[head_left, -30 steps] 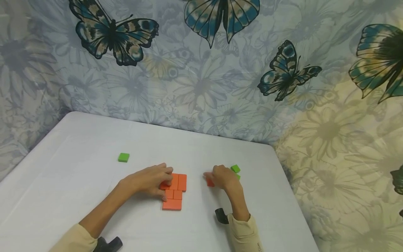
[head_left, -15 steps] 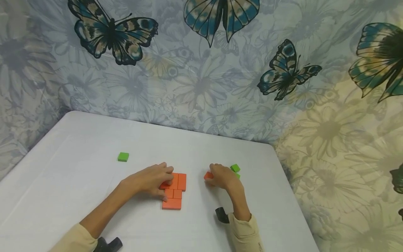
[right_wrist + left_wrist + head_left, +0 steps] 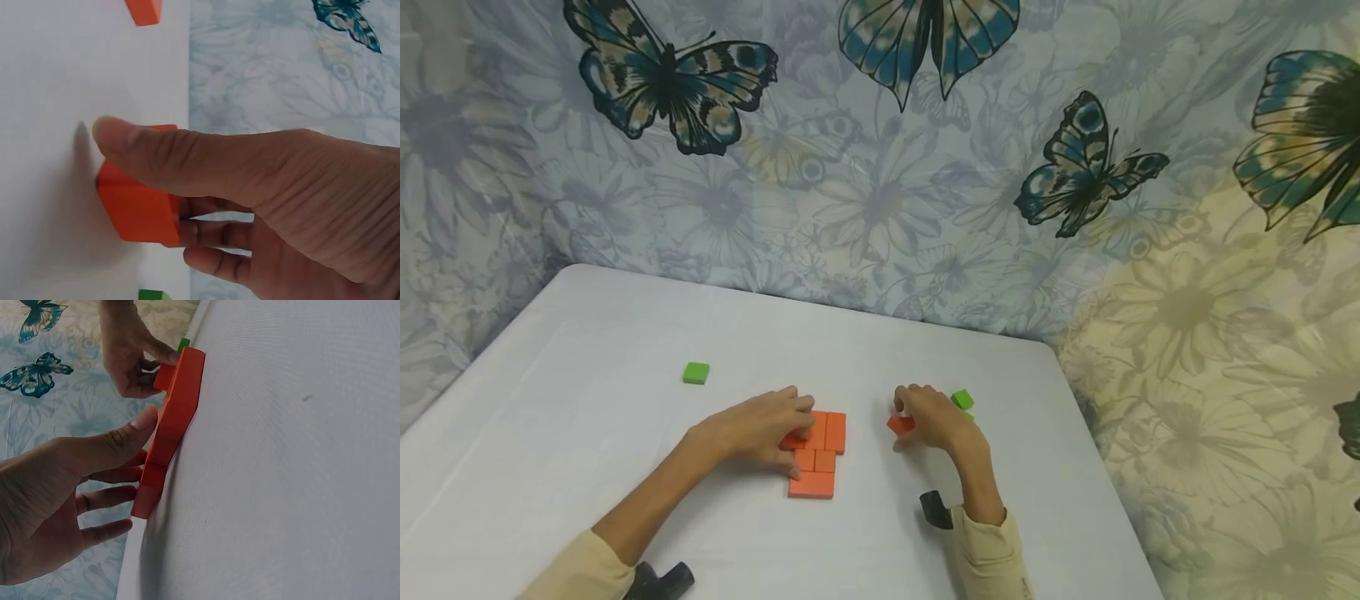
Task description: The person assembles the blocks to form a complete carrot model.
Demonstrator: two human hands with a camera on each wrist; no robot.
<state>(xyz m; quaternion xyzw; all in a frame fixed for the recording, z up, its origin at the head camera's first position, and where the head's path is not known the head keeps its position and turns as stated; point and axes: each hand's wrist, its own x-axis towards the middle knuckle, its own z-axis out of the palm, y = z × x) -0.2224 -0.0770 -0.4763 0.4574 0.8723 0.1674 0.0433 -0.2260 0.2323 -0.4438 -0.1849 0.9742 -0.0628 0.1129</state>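
Several flat orange blocks [image 3: 811, 484] lie joined edge to edge on the white table. My left hand [image 3: 760, 429] rests at their left side, fingers over the upper left part and thumb by the lower block. In the left wrist view, its fingers are extended and spread beside the orange row [image 3: 181, 394], partly hidden behind it. To the right, my right hand [image 3: 938, 417] holds a separate orange block [image 3: 900, 425]. The right wrist view has the thumb lying across this block [image 3: 140, 212], with fingers behind it.
One green block [image 3: 696, 372] lies at the left of the white table [image 3: 587, 350]. Beyond my right hand are a green block [image 3: 962, 399] and a second green block [image 3: 969, 415], partly covered. A patterned butterfly wall [image 3: 880, 200] borders the table's far edge.
The orange block at my right hand has turned to a slanted angle, and the fingers around it have shifted. My left hand and the joined blocks stay still.
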